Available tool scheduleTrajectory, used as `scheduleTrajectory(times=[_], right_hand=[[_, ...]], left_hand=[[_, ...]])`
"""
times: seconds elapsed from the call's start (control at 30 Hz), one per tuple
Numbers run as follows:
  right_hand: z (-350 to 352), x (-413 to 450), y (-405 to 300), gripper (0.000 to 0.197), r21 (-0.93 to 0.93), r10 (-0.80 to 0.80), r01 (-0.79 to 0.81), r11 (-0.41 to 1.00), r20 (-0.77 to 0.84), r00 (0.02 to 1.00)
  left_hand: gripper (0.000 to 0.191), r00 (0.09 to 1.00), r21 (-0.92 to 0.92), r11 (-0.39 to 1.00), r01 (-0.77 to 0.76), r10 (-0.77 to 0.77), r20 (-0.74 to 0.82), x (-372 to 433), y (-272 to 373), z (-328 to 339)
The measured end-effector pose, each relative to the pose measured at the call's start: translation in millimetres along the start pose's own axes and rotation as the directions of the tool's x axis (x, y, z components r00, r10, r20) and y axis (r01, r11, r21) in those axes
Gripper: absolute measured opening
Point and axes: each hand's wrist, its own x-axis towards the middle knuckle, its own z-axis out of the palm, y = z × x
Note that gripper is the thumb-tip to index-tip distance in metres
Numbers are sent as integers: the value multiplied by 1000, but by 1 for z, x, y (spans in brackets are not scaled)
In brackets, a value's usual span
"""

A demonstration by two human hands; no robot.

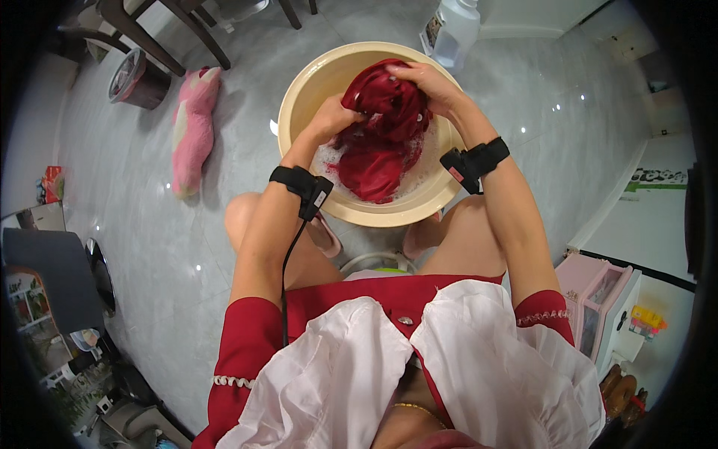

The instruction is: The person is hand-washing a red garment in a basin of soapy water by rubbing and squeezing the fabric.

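Observation:
A dark red wet cloth, likely a garment (374, 168), lies bunched in a cream plastic basin (359, 216) on the floor. Sudsy water surrounds its lower part. My left hand (335, 117) grips the cloth's left edge, the thumb pressed into the fabric. My right hand (429, 84) holds its upper right part, slightly blurred, the fingers lying over the folds. Between both hands the upper part is lifted above the suds, while the lower part rests in the water. Small pale round spots show on the fabric.
A clear plastic jug (453, 36) stands just behind the basin's right side. A pink plush toy (193, 132) lies on the grey tiled floor (247, 112) at left, near a small waste bin (140, 81) and dark chair legs (196, 36). A pink drawer unit (592, 297) stands at right.

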Motion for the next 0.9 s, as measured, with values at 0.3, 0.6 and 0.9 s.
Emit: scheduleTrajectory(times=[0.3,0.6,0.9], right_hand=[[26,-3,13,39,382,197,-110,917,-195,961],[33,-10,12,40,444,37,65,894,-216,976],[24,24,42,34,637,189,-37,770,-173,967]], left_hand=[[62,722,132,762,-634,645,-251,-22,67,43],[49,609,708,539,-456,769,-194,-19,58,69],[37,524,655,590,-472,785,-330,3,63,62]])
